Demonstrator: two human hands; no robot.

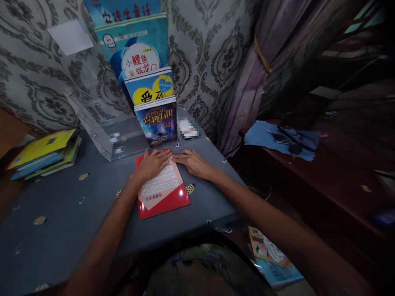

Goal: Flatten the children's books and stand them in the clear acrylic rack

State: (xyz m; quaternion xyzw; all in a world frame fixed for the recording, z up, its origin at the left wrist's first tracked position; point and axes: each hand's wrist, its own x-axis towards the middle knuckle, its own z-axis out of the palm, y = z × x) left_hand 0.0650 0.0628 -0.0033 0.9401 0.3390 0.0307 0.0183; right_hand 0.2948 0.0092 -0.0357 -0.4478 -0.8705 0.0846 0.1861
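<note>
A red book (166, 203) with a pale pink panel of print lies flat on the grey tablecloth. My left hand (153, 164) rests on its upper part, fingers stretched out toward the upper right edge. Against that same upper right corner lies my right hand (193, 163), its fingers extended and pointing left, almost meeting the left fingertips. Neither hand grips anything. Just beyond stands a dark blue book (157, 123), at the front of a stepped row. Behind it rise a yellow-and-blue book (149, 88) and a teal book (135, 45).
A clear plastic stand (92, 127) is left of the upright books. Farther left lies a stack of books (46, 154). A blue cloth (268, 135) with keys sits on the dark red surface at right. More books (274, 259) lie low, beyond the table's front edge.
</note>
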